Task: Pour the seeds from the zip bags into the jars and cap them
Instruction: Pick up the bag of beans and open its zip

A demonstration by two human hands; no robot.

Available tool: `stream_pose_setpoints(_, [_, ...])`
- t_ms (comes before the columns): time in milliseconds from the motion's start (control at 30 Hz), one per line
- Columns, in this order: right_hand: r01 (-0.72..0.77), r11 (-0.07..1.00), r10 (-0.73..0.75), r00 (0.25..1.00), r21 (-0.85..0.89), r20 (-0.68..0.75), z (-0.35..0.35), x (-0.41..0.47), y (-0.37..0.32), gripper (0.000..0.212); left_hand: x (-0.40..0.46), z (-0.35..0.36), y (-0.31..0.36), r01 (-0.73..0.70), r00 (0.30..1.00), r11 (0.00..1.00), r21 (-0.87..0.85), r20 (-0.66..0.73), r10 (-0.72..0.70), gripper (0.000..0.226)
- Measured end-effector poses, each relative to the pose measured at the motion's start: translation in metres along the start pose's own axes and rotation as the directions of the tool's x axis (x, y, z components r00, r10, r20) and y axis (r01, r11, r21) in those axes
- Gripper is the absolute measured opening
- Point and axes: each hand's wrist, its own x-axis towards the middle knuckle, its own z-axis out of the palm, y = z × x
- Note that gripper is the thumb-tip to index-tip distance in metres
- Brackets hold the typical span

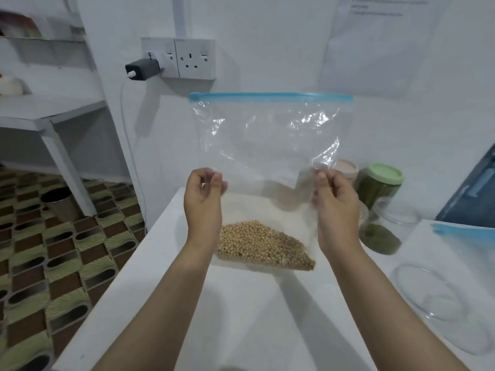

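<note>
A clear zip bag with blue seal uppermost stands upright at frame centre, tan seeds heaped in its bottom. At right, a green-lidded jar of green seeds; a pink-lidded jar shows behind the bag.

Two bare forearms in view, entering from the lower frame edge. No sleeves, cuffs or gloves anywhere on the visible length, from lower edge to wrist. Left bare hand and right bare hand both uncovered. No rings on the visible fingers, no watch, bracelet or band at either wrist. Fingernails short and unpainted where visible on the right hand's fingertips. No markings, plasters or writing apparent on the forearms. Upper arms, shoulders and torso outside the frame; clothing cannot be told.
</note>
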Motion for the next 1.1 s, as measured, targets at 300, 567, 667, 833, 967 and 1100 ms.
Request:
stream_pose_setpoints(300, [-0.063,0.997,0.063,0.998,-0.047,0.007,-0.104,-0.058,-0.01,0.02,-0.114,0.022,-0.002,0.087,0.996,0.995,0.039,0.0,-0.087,0.005])
stream_pose_setpoints(567, [-0.1,0.991,0.105,0.993,-0.092,0.057,-0.135,-0.083,-0.01,0.021,-0.151,0.02,0.009,0.077,0.996,0.99,0.115,0.036,-0.082,0.006])
stream_pose_setpoints(667, [-0.095,0.993,0.099,0.993,-0.066,0.062,-0.136,-0.079,-0.017,0.018,-0.134,0.026,0.028,0.097,0.995,0.994,0.06,0.02,-0.098,0.016])
stream_pose_setpoints(833, [-0.085,0.995,0.083,0.996,0.06,0.035,-0.128,-0.053,-0.04,0.033,-0.088,0.035,0.054,0.065,0.998,0.998,0.024,-0.027,-0.064,0.018])
stream_pose_setpoints(967, [0.032,0.999,-0.032,0.999,0.002,-0.032,-0.121,-0.029,-0.061,0.019,-0.069,0.042,0.068,-0.04,0.999,0.996,0.085,-0.003,0.041,0.011])
stream_pose_setpoints(1100, [0.192,0.934,-0.222,0.973,-0.302,-0.069,-0.12,-0.015,-0.07,0.04,-0.069,0.043,0.073,-0.141,0.989,0.978,0.154,0.06,0.133,0.01])
